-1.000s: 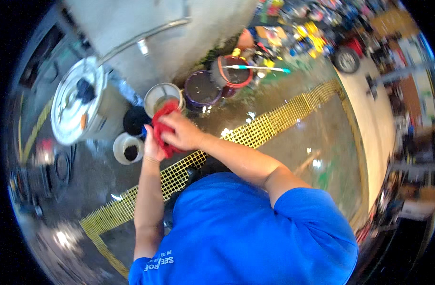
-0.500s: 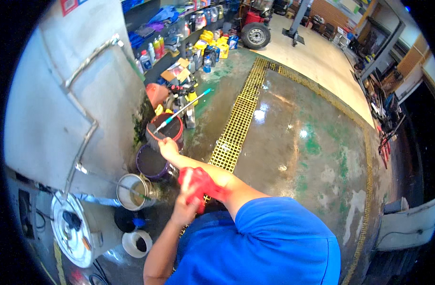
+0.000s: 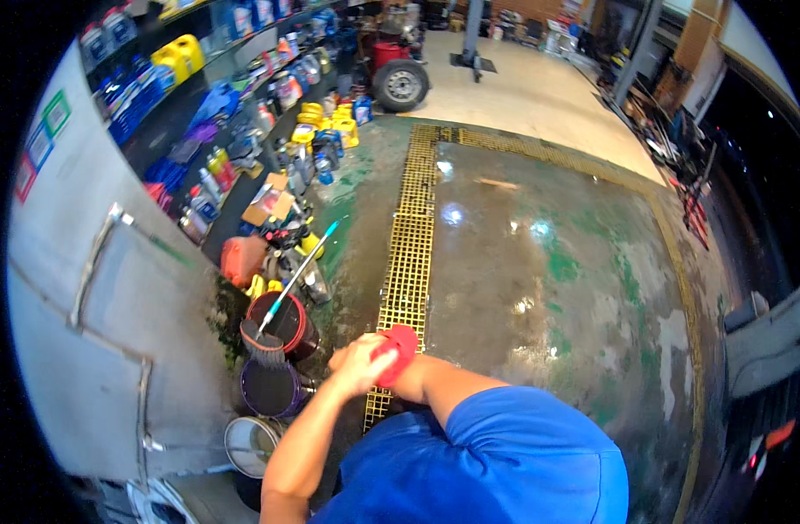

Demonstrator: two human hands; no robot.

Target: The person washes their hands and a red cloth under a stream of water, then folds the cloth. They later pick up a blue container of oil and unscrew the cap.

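My left hand (image 3: 355,367) is closed on a red cloth (image 3: 400,349) and presses it around my right wrist. Behind the left hand and the cloth, my right hand (image 3: 337,359) is mostly hidden; only a small part shows, so its fingers cannot be read. Both arms meet in front of my blue shirt, above a yellow floor grating (image 3: 409,253). To the left of the hands, a long-handled brush (image 3: 265,339) with grey bristles and a teal and silver handle leans across a red bucket (image 3: 311,336). Neither hand touches it.
A purple-rimmed bucket (image 3: 269,389) of dark liquid and a whitish bucket (image 3: 250,445) stand nearer on the left. Shelves (image 3: 234,52) of bottles line the left wall, with yellow jugs (image 3: 343,131) on the floor. A wheel (image 3: 402,85) stands farther back. The dark floor (image 3: 522,297) looks wet.
The view has shifted, bringing more shelves into sight. My right arm has drawn back from near the brush. My left hand and the red cloth have moved along it from forearm to wrist.
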